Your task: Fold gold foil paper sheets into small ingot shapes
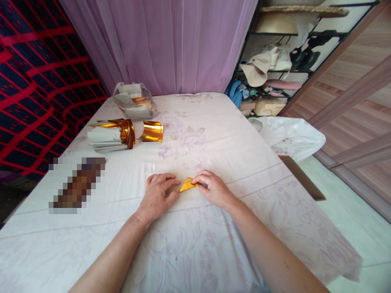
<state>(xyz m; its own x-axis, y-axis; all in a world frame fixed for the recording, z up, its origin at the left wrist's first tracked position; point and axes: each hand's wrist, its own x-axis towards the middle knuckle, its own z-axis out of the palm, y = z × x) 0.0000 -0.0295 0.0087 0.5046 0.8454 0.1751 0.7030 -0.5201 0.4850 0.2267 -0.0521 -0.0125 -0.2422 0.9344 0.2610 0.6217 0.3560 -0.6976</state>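
Observation:
A small piece of folded gold foil paper (pixel 187 185) lies on the cloth-covered table between my hands. My right hand (pixel 212 188) pinches its right end between thumb and fingertips. Just left of the paper rests my left hand (pixel 160 191), palm down, its fingers spread and slightly bent and its thumb apart from them. Those fingertips come close to the paper's left tip; whether they touch it I cannot tell. Farther back on the left sits a fanned stack of gold foil sheets with pale backs (pixel 106 136), and a curled gold sheet (pixel 153 131) lies beside it.
A clear plastic bag (pixel 134 101) of similar sheets stands at the table's far left corner. A blurred-out brown item (pixel 78 184) lies at the left. Past the right edge are a white plastic bag (pixel 293 136) and a shelf rack (pixel 275 72). A purple curtain (pixel 171 44) hangs behind.

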